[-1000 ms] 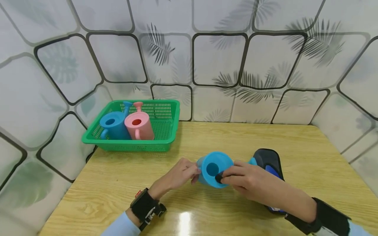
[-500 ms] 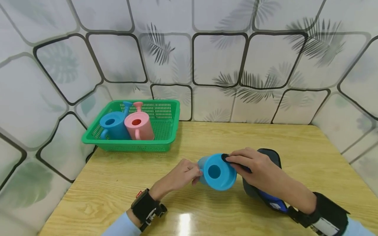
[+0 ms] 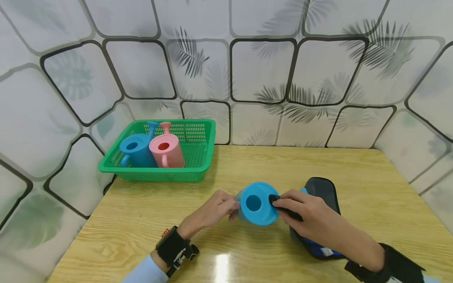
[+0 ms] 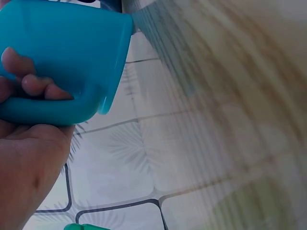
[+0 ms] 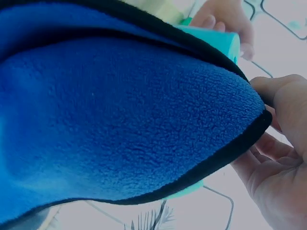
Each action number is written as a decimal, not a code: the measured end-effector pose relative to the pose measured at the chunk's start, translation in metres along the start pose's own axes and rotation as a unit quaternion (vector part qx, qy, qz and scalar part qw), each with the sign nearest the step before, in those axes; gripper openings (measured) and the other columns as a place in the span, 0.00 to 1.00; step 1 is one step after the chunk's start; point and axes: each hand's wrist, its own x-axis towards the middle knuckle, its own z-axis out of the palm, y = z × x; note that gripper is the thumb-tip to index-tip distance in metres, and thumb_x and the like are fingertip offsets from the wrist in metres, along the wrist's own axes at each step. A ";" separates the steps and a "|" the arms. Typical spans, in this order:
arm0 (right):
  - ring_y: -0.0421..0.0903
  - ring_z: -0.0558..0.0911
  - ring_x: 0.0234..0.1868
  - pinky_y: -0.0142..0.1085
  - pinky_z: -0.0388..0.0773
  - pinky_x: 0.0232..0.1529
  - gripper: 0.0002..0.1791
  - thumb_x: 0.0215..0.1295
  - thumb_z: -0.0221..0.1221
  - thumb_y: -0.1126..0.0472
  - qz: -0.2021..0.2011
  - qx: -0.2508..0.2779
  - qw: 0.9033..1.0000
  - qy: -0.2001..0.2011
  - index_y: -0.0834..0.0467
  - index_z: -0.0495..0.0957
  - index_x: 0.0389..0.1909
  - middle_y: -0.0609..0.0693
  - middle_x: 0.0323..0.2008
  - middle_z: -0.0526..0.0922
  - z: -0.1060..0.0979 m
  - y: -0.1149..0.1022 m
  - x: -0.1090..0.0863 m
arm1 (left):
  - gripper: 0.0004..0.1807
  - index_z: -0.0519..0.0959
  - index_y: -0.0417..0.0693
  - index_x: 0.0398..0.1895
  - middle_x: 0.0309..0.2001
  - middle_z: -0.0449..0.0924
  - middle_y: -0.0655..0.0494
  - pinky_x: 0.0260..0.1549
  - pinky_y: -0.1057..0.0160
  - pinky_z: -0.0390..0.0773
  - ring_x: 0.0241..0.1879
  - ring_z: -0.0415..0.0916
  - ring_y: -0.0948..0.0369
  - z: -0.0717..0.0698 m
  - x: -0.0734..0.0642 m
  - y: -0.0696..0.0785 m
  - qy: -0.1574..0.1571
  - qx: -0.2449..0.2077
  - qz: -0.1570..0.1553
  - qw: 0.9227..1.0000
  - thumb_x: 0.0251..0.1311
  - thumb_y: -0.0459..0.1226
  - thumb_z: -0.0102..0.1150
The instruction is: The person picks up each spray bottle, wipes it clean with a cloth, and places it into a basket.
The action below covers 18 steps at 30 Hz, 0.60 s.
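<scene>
My left hand (image 3: pixel 220 207) grips the handle (image 4: pixel 53 111) of a light blue watering can (image 3: pixel 260 218), fingers curled through it in the left wrist view. The can is tilted, its top with a round hole facing me. My right hand (image 3: pixel 311 216) pinches the edge of a cloth (image 3: pixel 323 192), dark grey on one side and blue fleece (image 5: pixel 139 115) with black edging on the other. A dark tip of the cloth lies against the right side of the can's top. The rest of it hangs below the right hand. The can's spout is mostly hidden behind that hand.
A green plastic basket (image 3: pixel 159 171) stands at the back left of the wooden table (image 3: pixel 162 204). Inside it are a blue watering can (image 3: pixel 139 153) and a pink watering can (image 3: pixel 171 153). A patterned wall covering (image 3: pixel 262 74) rises behind and at both sides.
The right hand has moved the cloth's tip from the top's near edge to its far edge, then down to its right side. The can has shifted slightly in the left hand's grip.
</scene>
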 end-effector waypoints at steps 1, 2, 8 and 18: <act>0.43 0.87 0.38 0.21 0.80 0.39 0.24 0.80 0.43 0.47 -0.005 0.003 1.000 0.002 0.57 0.85 0.45 0.48 0.43 0.83 0.001 -0.002 -0.001 | 0.25 0.67 0.31 0.12 0.16 0.72 0.36 0.22 0.73 0.61 0.21 0.72 0.38 -0.001 -0.001 0.000 -0.004 -0.005 0.001 1.000 0.68 0.35 0.42; 0.44 0.87 0.38 0.21 0.80 0.40 0.24 0.80 0.44 0.48 -0.010 0.008 1.000 0.003 0.57 0.85 0.46 0.48 0.43 0.83 0.002 -0.004 -0.002 | 0.25 0.66 0.29 0.12 0.17 0.73 0.34 0.23 0.73 0.61 0.21 0.72 0.38 -0.001 -0.001 0.000 -0.009 -0.008 0.000 1.000 0.68 0.36 0.41; 0.40 0.83 0.40 0.19 0.77 0.41 0.18 0.80 0.47 0.51 -0.052 0.039 0.998 -0.009 0.54 0.84 0.48 0.47 0.45 0.81 0.006 -0.016 -0.007 | 0.29 0.72 0.32 0.14 0.20 0.80 0.39 0.21 0.72 0.60 0.20 0.70 0.39 -0.006 -0.005 -0.001 -0.031 0.000 -0.019 0.999 0.72 0.41 0.39; 0.26 0.83 0.41 0.19 0.74 0.32 0.19 0.63 0.68 0.70 0.107 0.110 0.988 0.011 0.58 0.84 0.55 0.39 0.50 0.87 -0.060 0.016 -0.006 | 0.24 0.79 0.51 0.15 0.18 0.74 0.65 0.46 0.61 0.79 0.26 0.72 0.70 -0.006 -0.005 0.010 -0.007 0.208 -0.044 0.977 0.67 0.53 0.59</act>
